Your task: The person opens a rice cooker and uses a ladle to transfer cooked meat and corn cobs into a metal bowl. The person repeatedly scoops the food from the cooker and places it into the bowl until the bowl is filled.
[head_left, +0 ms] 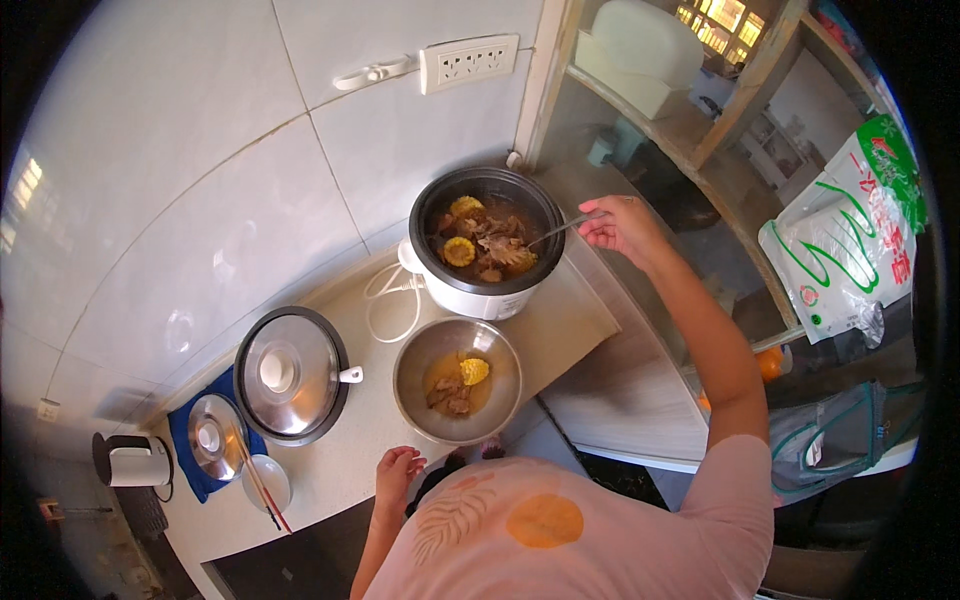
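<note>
My right hand (622, 228) is closed round the handle of a metal spoon (568, 228). The spoon's far end sinks into a stew of meat pieces and yellow corn rounds (460, 251) and is hidden there. This stew fills the dark inner pot of a white electric cooker (480, 300). In front of the cooker stands a steel bowl (408, 372), holding some meat (451, 396), a piece of corn (475, 371) and a little broth. Close to the bowl's near left side, my left hand (398, 472) holds nothing, its fingers loosely bent and slightly apart.
A lidded pan (290, 385) sits left of the bowl. Further left are another metal lid (217, 440) on a blue cloth, a white bowl (270, 490) with chopsticks (258, 477) across it, and an electric kettle (135, 462). A white cord (372, 315) lies beside the cooker. Glass-paned frames stand at right.
</note>
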Demonstrator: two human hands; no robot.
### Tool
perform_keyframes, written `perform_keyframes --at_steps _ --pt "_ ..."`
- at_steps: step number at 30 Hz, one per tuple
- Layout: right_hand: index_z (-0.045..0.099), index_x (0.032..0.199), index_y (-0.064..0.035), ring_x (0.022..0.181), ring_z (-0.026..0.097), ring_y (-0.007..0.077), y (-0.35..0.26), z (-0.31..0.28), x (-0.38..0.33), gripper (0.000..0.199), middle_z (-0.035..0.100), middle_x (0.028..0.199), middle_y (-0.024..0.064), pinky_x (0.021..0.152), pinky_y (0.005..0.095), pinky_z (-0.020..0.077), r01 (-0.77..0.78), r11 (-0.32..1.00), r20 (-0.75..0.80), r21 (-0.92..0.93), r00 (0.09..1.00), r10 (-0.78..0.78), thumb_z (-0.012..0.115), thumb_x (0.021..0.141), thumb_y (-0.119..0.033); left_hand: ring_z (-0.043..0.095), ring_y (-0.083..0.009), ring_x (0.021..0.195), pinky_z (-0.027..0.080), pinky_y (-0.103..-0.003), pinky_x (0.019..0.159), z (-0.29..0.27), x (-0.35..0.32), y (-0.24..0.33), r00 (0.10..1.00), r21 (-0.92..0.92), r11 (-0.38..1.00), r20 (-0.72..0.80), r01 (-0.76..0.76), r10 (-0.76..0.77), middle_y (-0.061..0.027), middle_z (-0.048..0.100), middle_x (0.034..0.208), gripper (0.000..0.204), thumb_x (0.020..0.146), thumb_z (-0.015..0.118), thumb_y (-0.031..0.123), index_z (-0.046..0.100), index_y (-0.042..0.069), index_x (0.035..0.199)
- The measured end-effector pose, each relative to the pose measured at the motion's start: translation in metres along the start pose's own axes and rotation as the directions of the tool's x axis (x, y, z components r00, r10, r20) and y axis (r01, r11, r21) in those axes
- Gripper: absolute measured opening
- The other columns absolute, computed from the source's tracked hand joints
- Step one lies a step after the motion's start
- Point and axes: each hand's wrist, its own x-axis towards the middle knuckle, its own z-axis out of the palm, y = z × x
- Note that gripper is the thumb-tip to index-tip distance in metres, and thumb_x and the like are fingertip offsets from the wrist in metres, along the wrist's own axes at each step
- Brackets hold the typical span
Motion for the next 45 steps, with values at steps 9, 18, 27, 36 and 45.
perform_keyframes --at_steps 9,18,27,36,45 --pt "0.055 0.092 0.0019 0.052 0.051 0.0129 -0.027 0.009 -0.019 0.029 0.057 0.065 0.0114 0.051 0.0228 0.0432 0.136 0.988 0.02 -0.073 0.991 -0.135 0.043 0.081 -0.023 0.058 -0.0165 0.075 0.045 -0.023 0.062 -0.003 0.006 -0.003 1.0 0.003 1.0 0.015 -0.008 0.008 -0.0079 0.056 0.087 0.012 0.083 0.046 0.009 0.05 0.002 0.092" --pt "0.058 0.089 0.0001 0.047 0.049 0.0118 -0.066 0.025 -0.076 0.028 0.055 0.058 0.0095 0.045 0.0208 0.0399 0.15 0.982 0.034 -0.115 0.989 -0.147 0.044 0.081 -0.022 0.057 -0.0159 0.075 0.045 -0.023 0.063 -0.008 0.006 -0.003 1.0 0.033 0.999 0.003 -0.011 0.011 -0.0078 0.056 0.087 0.014 0.083 0.047 0.01 0.05 0.001 0.093" --pt "0.057 0.095 -0.0013 0.046 0.05 0.0117 0.013 0.063 -0.107 0.027 0.055 0.057 0.0101 0.042 0.0215 0.0397 -0.154 0.965 0.136 -0.213 0.973 0.185 0.038 0.085 -0.019 0.057 -0.0156 0.076 0.044 -0.023 0.066 -0.005 0.004 -0.005 1.0 -0.003 1.0 0.011 0.005 -0.005 -0.0071 0.056 0.088 0.014 0.082 0.048 0.011 0.05 0.002 0.093" --pt "0.05 0.105 -0.0009 0.068 0.055 0.0228 0.133 0.112 -0.119 0.024 0.056 0.08 0.0145 0.059 0.0302 0.0451 0.678 0.539 0.712 -0.499 0.676 -0.191 0.044 0.082 -0.007 0.056 -0.015 0.078 0.044 -0.024 0.068 0.002 0.007 0.002 0.999 0.015 1.0 0.041 0.013 -0.014 -0.0059 0.055 0.088 0.013 0.082 0.048 0.01 0.05 0.003 0.093" --pt "0.05 0.105 -0.0004 0.073 0.054 0.0254 0.119 0.104 -0.127 0.03 0.054 0.075 0.0124 0.062 0.0327 0.0448 0.818 0.283 0.75 -0.501 0.574 -0.33 0.047 0.077 -0.008 0.056 -0.0154 0.079 0.044 -0.024 0.068 0.002 0.008 -0.002 0.999 0.047 0.998 0.008 0.04 -0.041 -0.0062 0.055 0.089 0.014 0.082 0.048 0.012 0.05 0.003 0.093"
